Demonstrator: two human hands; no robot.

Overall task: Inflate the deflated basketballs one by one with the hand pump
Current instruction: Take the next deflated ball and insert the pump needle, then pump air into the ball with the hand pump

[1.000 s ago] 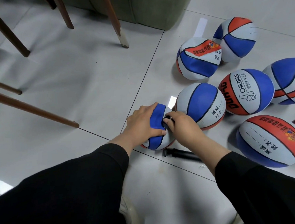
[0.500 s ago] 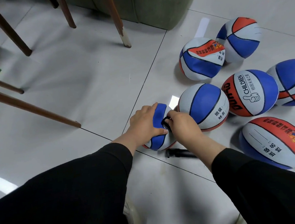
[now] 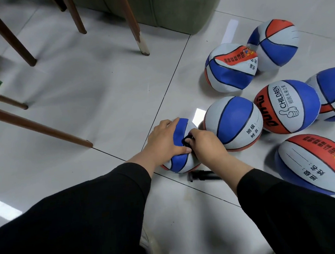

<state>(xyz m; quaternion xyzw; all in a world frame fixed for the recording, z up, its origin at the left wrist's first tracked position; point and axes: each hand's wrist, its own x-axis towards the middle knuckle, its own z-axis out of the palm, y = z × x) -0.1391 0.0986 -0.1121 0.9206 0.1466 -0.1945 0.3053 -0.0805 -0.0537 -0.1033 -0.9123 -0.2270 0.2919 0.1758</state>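
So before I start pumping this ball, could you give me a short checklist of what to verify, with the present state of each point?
1. Small blue-and-white basketball steadied: ok, the left hand rests on top of it.
2. Black hose end at the valve: ok as to position, the right hand pinches it against the ball.
3. Needle fully seated: cannot tell, the fingers hide the valve.
4. Black hand pump within reach: ok, it lies on the white floor tile under the right wrist.
5. A hand on the pump handle: not ok, both hands are at the ball.
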